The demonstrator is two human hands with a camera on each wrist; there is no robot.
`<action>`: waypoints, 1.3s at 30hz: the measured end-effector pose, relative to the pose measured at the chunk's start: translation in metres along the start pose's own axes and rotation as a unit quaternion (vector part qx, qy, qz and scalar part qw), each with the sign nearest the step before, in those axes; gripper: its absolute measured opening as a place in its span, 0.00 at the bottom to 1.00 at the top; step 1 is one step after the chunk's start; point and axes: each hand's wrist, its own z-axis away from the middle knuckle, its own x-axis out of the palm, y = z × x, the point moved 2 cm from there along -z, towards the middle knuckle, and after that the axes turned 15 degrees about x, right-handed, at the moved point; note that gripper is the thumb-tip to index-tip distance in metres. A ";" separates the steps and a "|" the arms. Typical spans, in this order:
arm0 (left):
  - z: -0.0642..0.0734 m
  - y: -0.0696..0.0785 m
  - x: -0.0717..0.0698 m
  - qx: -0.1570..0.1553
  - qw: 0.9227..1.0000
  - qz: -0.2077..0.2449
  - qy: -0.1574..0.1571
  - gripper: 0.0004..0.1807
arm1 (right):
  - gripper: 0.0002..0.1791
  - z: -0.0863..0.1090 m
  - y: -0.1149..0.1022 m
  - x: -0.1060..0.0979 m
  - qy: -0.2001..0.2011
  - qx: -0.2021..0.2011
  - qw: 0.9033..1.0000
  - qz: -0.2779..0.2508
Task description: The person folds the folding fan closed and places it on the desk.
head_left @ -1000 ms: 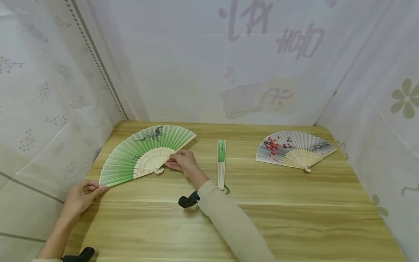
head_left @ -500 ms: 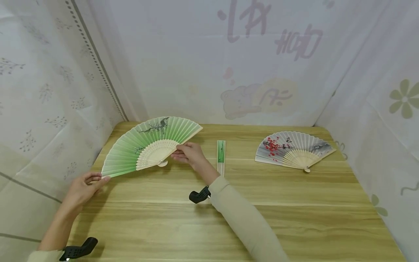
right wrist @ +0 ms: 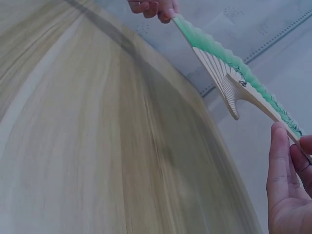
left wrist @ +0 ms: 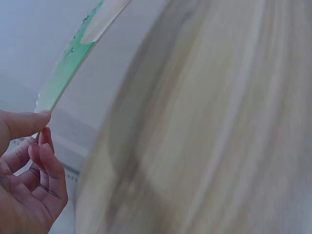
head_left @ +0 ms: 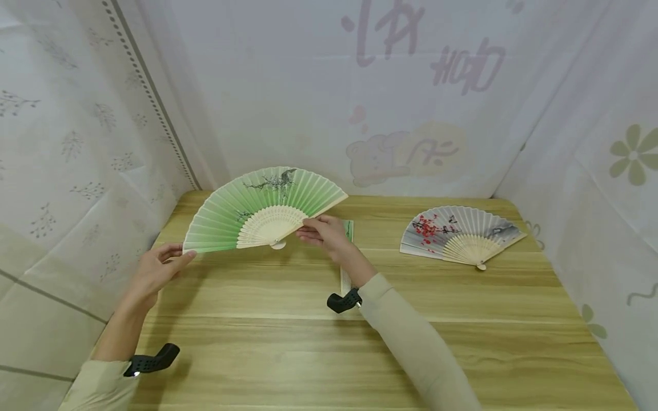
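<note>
A spread green folding fan [head_left: 221, 220] with a dark branch painted on it is held above the table by both hands. My left hand [head_left: 156, 271] pinches its left end between thumb and fingers; the left wrist view shows the same grip on the green fan [left wrist: 66, 73]. At the other side, my right hand [head_left: 329, 237] pinches the right outer rib near the pivot. In the right wrist view the fan [right wrist: 234, 73] appears nearly edge-on, lifted off the wood. Behind the right hand and wrist lies a folded green fan [head_left: 346, 279], partly covered.
An open grey folding fan [head_left: 462, 231] with red blossoms lies on the right of the wooden table [head_left: 247, 354]. Patterned white cloth [head_left: 277, 85] hangs behind the table and along both sides. Black wrist-worn devices [head_left: 154, 359] sit on both forearms.
Both hands have raised the spread green fan off the table and carried it to the right. The right hand and wrist now cover much of the folded fan. The grey fan stays put.
</note>
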 end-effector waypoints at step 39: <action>-0.081 0.064 0.143 -0.001 0.981 0.192 0.028 0.20 | 0.11 0.074 -0.006 -0.137 0.119 -0.098 0.987 -0.053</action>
